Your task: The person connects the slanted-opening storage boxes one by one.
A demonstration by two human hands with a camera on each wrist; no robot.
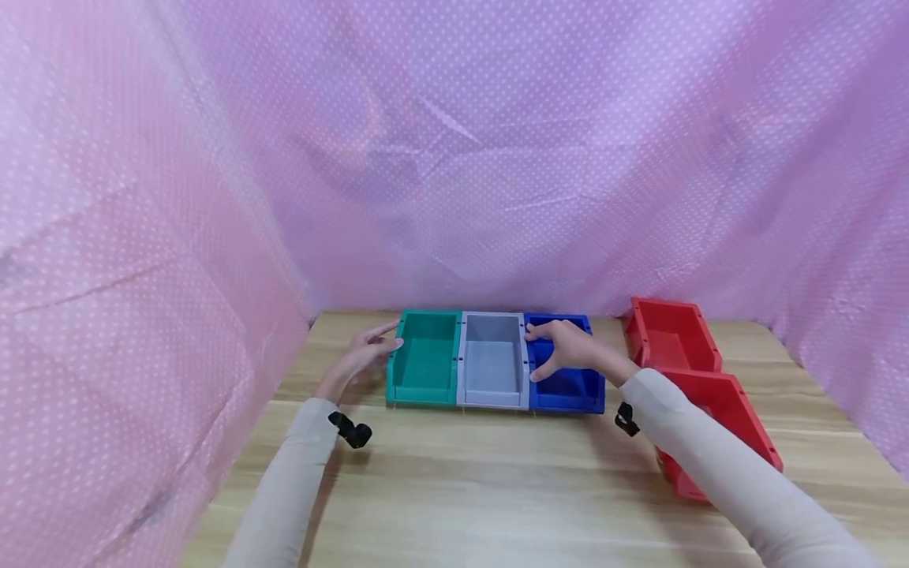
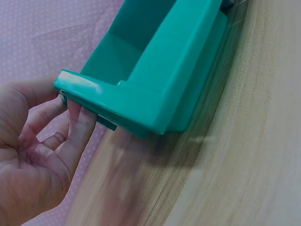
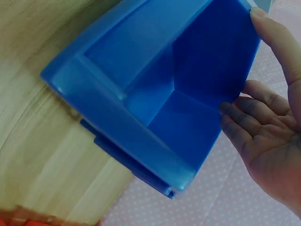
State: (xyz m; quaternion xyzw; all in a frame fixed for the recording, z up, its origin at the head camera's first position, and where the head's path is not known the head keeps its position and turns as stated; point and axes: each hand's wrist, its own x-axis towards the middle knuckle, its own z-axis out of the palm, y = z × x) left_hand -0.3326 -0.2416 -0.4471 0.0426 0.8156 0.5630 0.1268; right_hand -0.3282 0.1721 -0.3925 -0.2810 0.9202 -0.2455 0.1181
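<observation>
Left hand (image 1: 365,355) pinches the edge of the green bin (image 1: 424,347); right hand (image 1: 571,347) spreads over the blue bin (image 1: 571,385).
The left thumb meets the green rim at its nine o'clock side, the other fingers against the rim's outer edge; the right fingers are parted and loosely bent, the thumb touching the blue rim at nine o'clock; the grey bin (image 1: 492,359) stands between, green at its nine, blue at its three; beyond blue, one red bin (image 1: 671,345) lies toward two o'clock and another red bin (image 1: 738,414) toward four, partly behind the right sleeve (image 1: 738,473); all rest on a wooden table (image 1: 461,489), with a dotted pink curtain (image 1: 454,158) at twelve.
</observation>
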